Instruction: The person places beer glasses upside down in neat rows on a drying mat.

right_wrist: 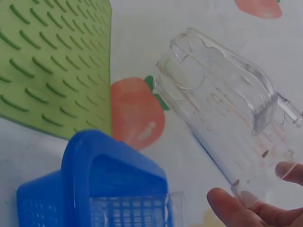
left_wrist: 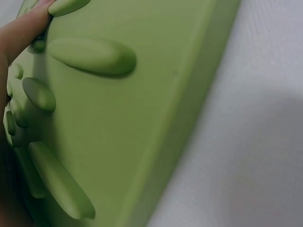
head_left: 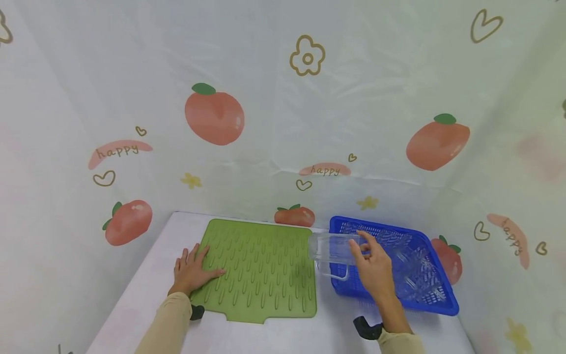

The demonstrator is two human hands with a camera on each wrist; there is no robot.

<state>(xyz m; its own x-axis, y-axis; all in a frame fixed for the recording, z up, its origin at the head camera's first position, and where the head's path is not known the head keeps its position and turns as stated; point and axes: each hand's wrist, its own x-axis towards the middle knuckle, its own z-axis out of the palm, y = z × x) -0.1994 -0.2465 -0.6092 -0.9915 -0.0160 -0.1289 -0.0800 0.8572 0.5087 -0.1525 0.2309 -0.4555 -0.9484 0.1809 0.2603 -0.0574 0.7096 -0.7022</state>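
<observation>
Meanwhile, at a white counter (head_left: 146, 290), a person's left hand (head_left: 192, 270) lies flat, fingers straight and spread, on the near left corner of a green ridged mat (head_left: 265, 270). The left wrist view shows a fingertip (left_wrist: 28, 23) pressing on the mat (left_wrist: 132, 123) among its raised ribs, with the counter (left_wrist: 251, 142) just beyond the mat's edge.

The right hand (head_left: 373, 268) grips a clear mug (head_left: 331, 253) by its rim end, fingers curled round it, holding it on its side and off the counter. The mug's base points toward the left hand, its handle hanging down. It hovers over the gap between the mat and a blue basket (head_left: 442, 305), which sits directly under and beyond the right hand. More clear glassware (head_left: 420, 275) lies in the basket. From the right wrist, the mug (right_wrist: 222, 109) is pinched by fingertips (right_wrist: 236, 208) above the basket's corner (right_wrist: 109, 161), with the mat (right_wrist: 52, 61) beyond.
</observation>
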